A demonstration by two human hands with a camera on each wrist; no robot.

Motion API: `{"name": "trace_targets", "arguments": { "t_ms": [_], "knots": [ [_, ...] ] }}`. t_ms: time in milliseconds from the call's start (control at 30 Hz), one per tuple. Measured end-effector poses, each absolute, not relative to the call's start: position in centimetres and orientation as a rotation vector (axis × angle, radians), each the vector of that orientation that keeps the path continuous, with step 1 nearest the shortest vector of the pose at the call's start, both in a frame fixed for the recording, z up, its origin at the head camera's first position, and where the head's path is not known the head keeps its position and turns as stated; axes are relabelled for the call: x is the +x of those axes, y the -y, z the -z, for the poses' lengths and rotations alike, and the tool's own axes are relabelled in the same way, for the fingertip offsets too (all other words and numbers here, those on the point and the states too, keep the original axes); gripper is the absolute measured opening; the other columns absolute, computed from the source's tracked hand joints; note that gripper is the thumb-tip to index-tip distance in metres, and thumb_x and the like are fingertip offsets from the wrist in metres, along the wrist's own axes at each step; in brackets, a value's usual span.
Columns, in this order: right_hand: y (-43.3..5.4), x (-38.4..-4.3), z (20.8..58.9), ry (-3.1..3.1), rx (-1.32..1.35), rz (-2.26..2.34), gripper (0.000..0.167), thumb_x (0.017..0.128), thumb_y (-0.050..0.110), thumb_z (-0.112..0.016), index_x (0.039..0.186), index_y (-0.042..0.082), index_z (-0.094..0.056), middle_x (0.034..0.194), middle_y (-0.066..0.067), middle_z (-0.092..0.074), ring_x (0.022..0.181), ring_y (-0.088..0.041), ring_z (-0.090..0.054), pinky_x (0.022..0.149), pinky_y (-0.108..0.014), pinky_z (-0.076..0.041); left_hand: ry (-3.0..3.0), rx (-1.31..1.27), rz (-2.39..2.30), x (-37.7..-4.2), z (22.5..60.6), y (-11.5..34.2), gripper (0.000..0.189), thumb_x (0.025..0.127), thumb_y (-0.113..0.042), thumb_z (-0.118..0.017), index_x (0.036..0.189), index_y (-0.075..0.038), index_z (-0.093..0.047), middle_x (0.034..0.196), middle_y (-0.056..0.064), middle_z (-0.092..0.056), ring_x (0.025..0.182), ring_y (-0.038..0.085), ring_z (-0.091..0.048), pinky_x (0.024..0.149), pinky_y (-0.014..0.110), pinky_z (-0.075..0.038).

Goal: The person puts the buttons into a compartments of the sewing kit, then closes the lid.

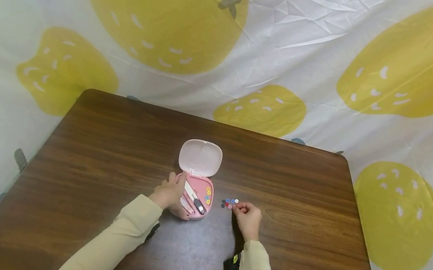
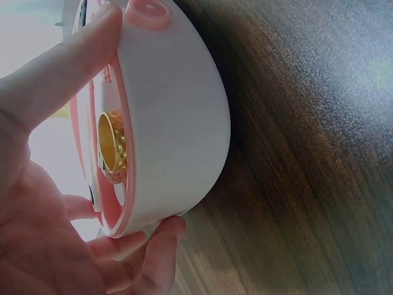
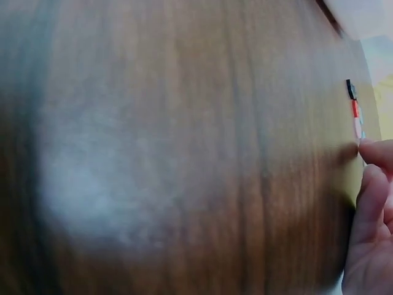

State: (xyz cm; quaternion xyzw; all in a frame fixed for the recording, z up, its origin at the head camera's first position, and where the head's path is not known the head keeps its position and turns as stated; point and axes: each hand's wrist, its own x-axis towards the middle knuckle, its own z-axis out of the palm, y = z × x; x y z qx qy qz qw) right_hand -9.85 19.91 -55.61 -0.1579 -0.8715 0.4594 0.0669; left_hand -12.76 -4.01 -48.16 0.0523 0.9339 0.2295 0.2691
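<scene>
In the head view my left hand (image 1: 169, 193) grips the left side of an open pink sewing kit box (image 1: 211, 184), thumb on its near rim and fingers round the far side. Inside lie thread snips (image 1: 194, 196) with a dark handle and several yellow and blue buttons (image 1: 209, 192). The left wrist view shows a gold thimble (image 2: 110, 142) within the box. To the right, my right hand (image 1: 249, 219) pinches at the near row's end of small coloured buttons (image 1: 227, 205); its fingertips mostly hide the button there. A red button (image 3: 355, 109) lies in that row.
The box's translucent lid (image 1: 200, 158) stands open behind it, hinged at the back. Everything rests on a dark wooden table (image 1: 137, 143). Behind the table hangs a white cloth (image 1: 261, 45) with yellow fruit prints.
</scene>
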Motion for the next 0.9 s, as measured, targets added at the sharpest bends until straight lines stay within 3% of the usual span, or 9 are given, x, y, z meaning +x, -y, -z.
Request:
{"name": "trace_targets", "arguments": {
  "t_ms": [333,600,900],
  "knots": [
    [-19.9,-10.2,54.4,2.608,-0.436,-1.592,0.009,0.074,-0.003,-0.068,0.071,-0.008,-0.061,0.053,0.003,-0.046,0.039,-0.002,-0.043,0.039,-0.017,-0.037,-2.539,0.144,-0.631,-12.7,48.2,4.2,0.128,0.044,-0.034,-0.090,0.144,-0.007,-0.015,0.127,0.024,-0.029,0.108,0.042,-0.042,0.085,0.052,-0.040],
    [-17.9,-11.4,52.5,2.494,-0.392,-1.757,0.010,0.075,-0.003,-0.067,0.073,-0.010,-0.061,0.052,0.002,-0.048,0.040,-0.005,-0.048,0.038,-0.016,-0.039,-2.546,0.156,-0.633,-12.7,48.3,4.2,0.128,0.044,-0.035,-0.090,0.144,-0.007,-0.016,0.126,0.024,-0.030,0.106,0.042,-0.043,0.084,0.053,-0.041],
    [-14.7,-13.0,51.7,2.544,-0.359,-1.790,0.008,0.075,-0.001,-0.067,0.073,-0.007,-0.062,0.054,0.002,-0.046,0.042,-0.007,-0.044,0.040,-0.018,-0.038,-2.529,0.143,-0.616,-12.7,48.1,4.1,0.129,0.045,-0.036,-0.090,0.145,-0.007,-0.013,0.131,0.026,-0.026,0.110,0.043,-0.041,0.086,0.054,-0.040]
  ]
}}
